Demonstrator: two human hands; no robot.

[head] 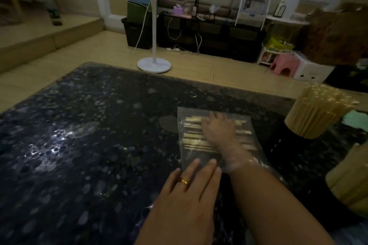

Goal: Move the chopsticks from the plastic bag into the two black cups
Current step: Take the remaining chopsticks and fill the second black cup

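Observation:
A clear plastic bag [186, 114] lies flat on the dark speckled table [89, 135], with pale chopsticks [194, 142] lying crosswise inside it. My right hand [218, 129] is inside the bag, wrist at its mouth, fingers spread over the chopsticks. The straight fingers of my left hand [187, 201], which wears a ring, press on the bag's near edge. At the right, two thick bundles of chopsticks stand upright, the far bundle [316, 113] and the near bundle [350, 181]. The black cups under them merge with the dark table.
A white floor-fan base [154, 64] stands on the floor beyond the table's far edge. A pink stool [284, 65] and a white box sit to the far right. A green cloth [356, 119] lies behind the far bundle.

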